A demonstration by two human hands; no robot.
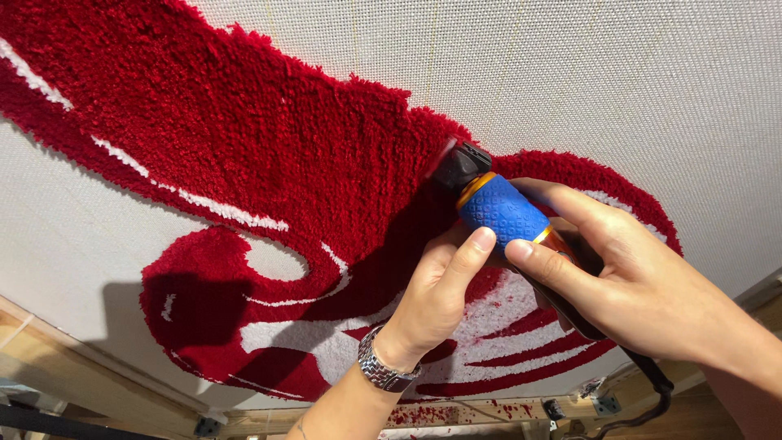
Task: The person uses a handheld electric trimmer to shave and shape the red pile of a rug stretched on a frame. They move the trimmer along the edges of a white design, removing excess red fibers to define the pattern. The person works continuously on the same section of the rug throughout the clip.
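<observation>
A red and white tufted rug point(244, 163), stretched with its pale backing cloth point(611, 73) on a wooden frame point(73, 358), fills the view from the head camera. To the left of the hands the deep red pile spreads in a broad curved shape, crossed by thin white lines, and below it a red loop curls round a small bare patch of cloth. The person's left hand point(436, 297), a metal watch point(384, 368) on its wrist, reaches up from below; its fingers are curled loosely and its thumb presses against the lower side of the blue grip of an electric trimmer point(501, 210). The trimmer lies just above and to the right of that hand, its black cutting head point(460, 165) set against the edge of the red pile. The right hand point(643, 285) is closed round the trimmer's body from the right, index finger laid along the top of the blue grip, thumb beneath it. The dark rear of the trimmer seems to run on under that palm, and a black cord point(656, 383) trails below the wrist. Red fluff point(423, 414) lies on the frame rail beneath the hands.
</observation>
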